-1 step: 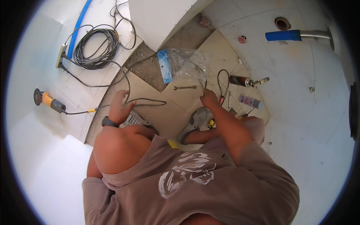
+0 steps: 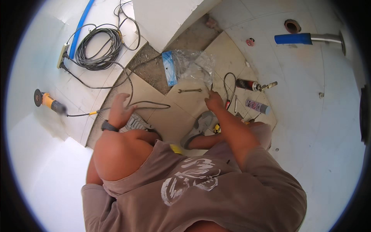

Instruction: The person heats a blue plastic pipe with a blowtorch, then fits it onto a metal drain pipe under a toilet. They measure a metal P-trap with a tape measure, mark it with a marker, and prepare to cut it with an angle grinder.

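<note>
My left hand (image 2: 121, 111) hovers by my left shoe with its fingers apart and nothing in them. Beside it a dark power cord (image 2: 154, 103) loops over the beige tiles. My right hand (image 2: 215, 102) is closed near my right shoe (image 2: 201, 123), its fingers pinched on a thin dark cable (image 2: 211, 87) that comes down from the plastic bag. Just left of that hand lies an open-end wrench (image 2: 189, 91). A clear plastic bag with a blue header (image 2: 169, 69) rests beyond the wrench.
At the left lies an orange angle grinder (image 2: 49, 102). A coiled cable (image 2: 99, 49) and a power strip (image 2: 62, 56) sit farther back. On the right are a black gas torch (image 2: 249, 84) and a spray can (image 2: 257, 106). A white wall corner (image 2: 164, 23) juts in ahead.
</note>
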